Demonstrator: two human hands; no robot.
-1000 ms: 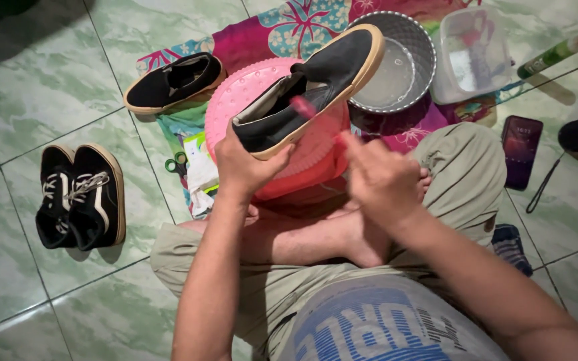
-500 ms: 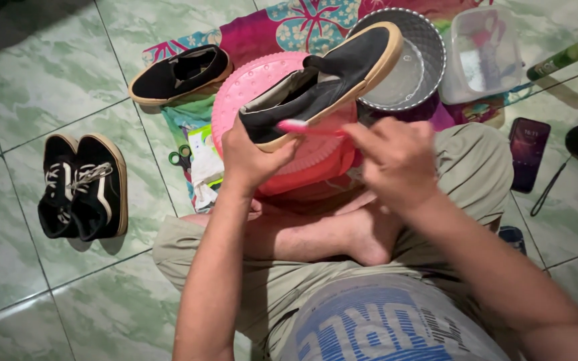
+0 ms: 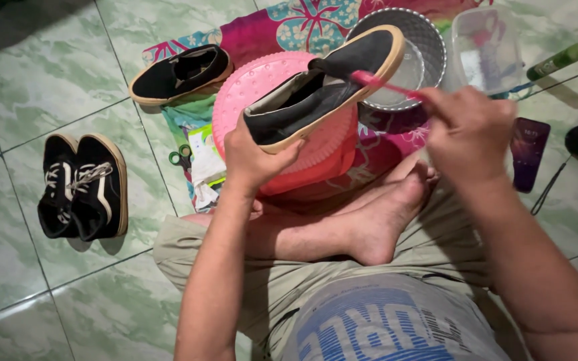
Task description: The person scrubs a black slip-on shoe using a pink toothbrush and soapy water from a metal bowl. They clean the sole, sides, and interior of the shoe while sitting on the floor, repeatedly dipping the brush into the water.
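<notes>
While you are gripping the black slip-on shoe [image 3: 322,87] by its heel end with your left hand [image 3: 257,155] closed around it, you are holding it tilted over the upturned pink basin [image 3: 262,83] on the patterned cloth [image 3: 302,20]. Your right hand [image 3: 471,130] is pinching a pink toothbrush [image 3: 386,85] shut between its fingers, with the brush head lying at the shoe's opening. You are better off keeping strokes short and the sole braced against the basin (the silver bowl [image 3: 426,47] is sitting just behind), so the shoe is not twisting.
</notes>
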